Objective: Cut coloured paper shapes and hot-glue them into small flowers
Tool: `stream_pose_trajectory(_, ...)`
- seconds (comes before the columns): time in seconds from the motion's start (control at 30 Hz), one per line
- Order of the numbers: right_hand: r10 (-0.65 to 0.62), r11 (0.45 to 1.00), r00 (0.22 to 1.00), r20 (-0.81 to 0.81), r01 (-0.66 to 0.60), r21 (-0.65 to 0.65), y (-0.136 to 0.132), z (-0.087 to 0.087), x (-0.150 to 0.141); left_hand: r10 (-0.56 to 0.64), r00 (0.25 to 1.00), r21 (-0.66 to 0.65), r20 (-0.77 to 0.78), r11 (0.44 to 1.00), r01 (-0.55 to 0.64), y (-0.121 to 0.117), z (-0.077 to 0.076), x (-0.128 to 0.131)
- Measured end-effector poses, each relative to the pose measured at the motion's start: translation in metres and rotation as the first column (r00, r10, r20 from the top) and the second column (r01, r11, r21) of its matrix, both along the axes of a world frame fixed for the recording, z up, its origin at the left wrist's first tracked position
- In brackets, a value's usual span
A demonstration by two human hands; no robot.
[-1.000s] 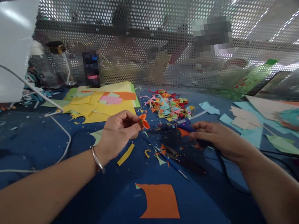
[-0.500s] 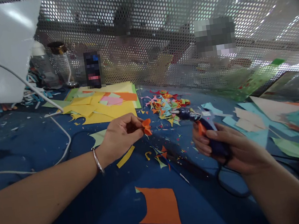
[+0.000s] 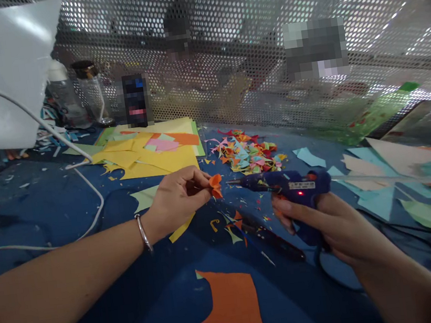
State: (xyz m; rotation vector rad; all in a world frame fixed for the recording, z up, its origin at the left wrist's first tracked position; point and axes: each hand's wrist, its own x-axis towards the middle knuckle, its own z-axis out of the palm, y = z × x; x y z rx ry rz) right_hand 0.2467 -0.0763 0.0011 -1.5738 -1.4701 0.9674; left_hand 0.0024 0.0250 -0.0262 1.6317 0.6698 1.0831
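Observation:
My left hand [image 3: 180, 195] pinches a small orange paper flower [image 3: 215, 187] between thumb and fingertips above the table. Wrapped round the handle of a dark blue hot glue gun [image 3: 285, 181] is my right hand [image 3: 326, 221]. The gun lies level, its nozzle pointing left and just short of the flower; whether they touch I cannot tell. A red light glows on its side, and a clear glue stick [image 3: 357, 181] juts from the back. Nearer to me, an orange paper sheet [image 3: 233, 299] with a curved cut lies flat.
Behind the hands sit a heap of coloured paper scraps [image 3: 249, 151] and stacked yellow paper [image 3: 139, 158]. A dark-handled tool [image 3: 277, 240] lies below the gun. Bottles [image 3: 89, 93] and a phone [image 3: 136, 100] stand by the perforated metal screen [image 3: 224, 49]. A white cable [image 3: 99, 198] crosses the left side.
My right hand has turned the glue gun level and brought its nozzle left and down, close to the paper flower. My left hand has hardly moved.

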Motion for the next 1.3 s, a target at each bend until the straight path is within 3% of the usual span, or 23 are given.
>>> stream_pose_trajectory(0.27, 0.009, 0.99, 0.979, 0.205, -0.038, 0.138, -0.003, 0.003, -0.008, -0.018, 0.998, 0.034, -0.053, 0.999, 0.02, -0.001, -0.001, 0.0)
stream_pose_trajectory(0.53, -0.033, 0.995, 0.981, 0.19, 0.014, 0.101, -0.006, -0.002, -0.009, -0.024, 0.995, 0.023, -0.096, 0.999, 0.026, -0.002, -0.001, 0.0)
stream_pose_trajectory(0.73, -0.091, 0.993, 0.922, 0.377, 0.057, 0.102, -0.006, -0.002, -0.007, -0.011, 0.994, 0.035, -0.108, 0.999, 0.015, -0.002, -0.002, 0.001)
stream_pose_trajectory(0.9, -0.107, 0.992, 0.953, 0.283, 0.086, 0.088, -0.01, -0.002, -0.016, -0.023, 0.994, 0.011, -0.107, 1.0, 0.025, -0.002, -0.003, 0.001)
stream_pose_trajectory(1.1, -0.042, 0.991, 0.889, 0.456, -0.022, 0.134, -0.005, 0.002, -0.01, -0.027, 0.995, 0.01, -0.097, 1.0, 0.028, -0.003, -0.003, 0.0)
stream_pose_trajectory(1.3, 0.068, 0.986, 0.919, 0.389, -0.122, 0.115, -0.004, 0.003, -0.008, -0.038, 0.994, 0.001, -0.104, 0.999, 0.038, -0.003, -0.003, 0.001)
